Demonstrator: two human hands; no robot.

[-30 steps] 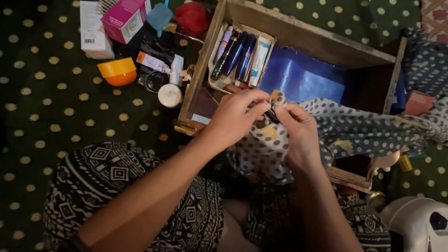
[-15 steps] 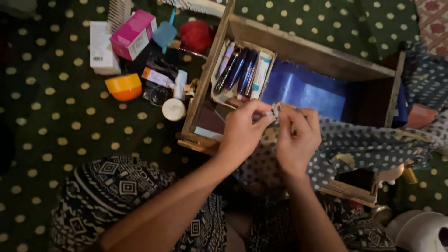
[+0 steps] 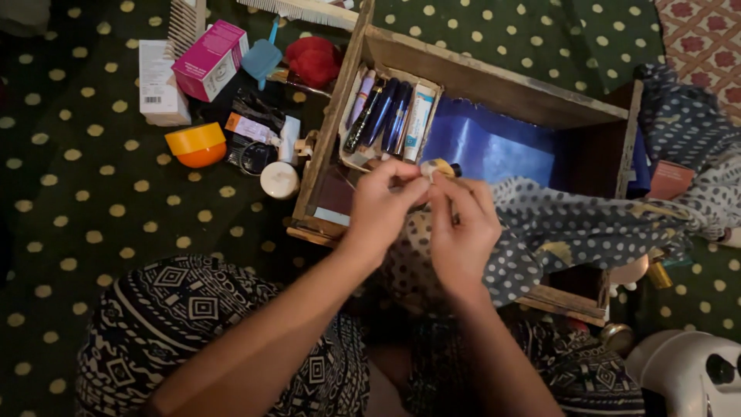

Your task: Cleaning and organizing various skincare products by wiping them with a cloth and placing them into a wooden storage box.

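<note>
My left hand (image 3: 384, 202) and my right hand (image 3: 459, 224) meet over the near edge of a wooden drawer (image 3: 494, 73). Between the fingertips of both hands is a small dark tube-like cosmetic (image 3: 446, 168), wrapped in a corner of a grey polka-dot cloth (image 3: 587, 228). The cloth drapes across the drawer and off to the right. Inside the drawer, a small tray (image 3: 390, 116) holds several pens and tubes, beside a blue sheet (image 3: 494, 147) lining the bottom.
On the dotted green carpet left of the drawer lie a pink box (image 3: 208, 50), a white box (image 3: 158, 73), an orange bowl (image 3: 198, 144), a white jar (image 3: 279, 179), a red item (image 3: 312, 60) and a comb (image 3: 184, 19). A white appliance (image 3: 687, 374) sits bottom right.
Both hands have shifted slightly up and left over the drawer, still working the small dark item inside the cloth; the cloth corner is now bunched around it.
</note>
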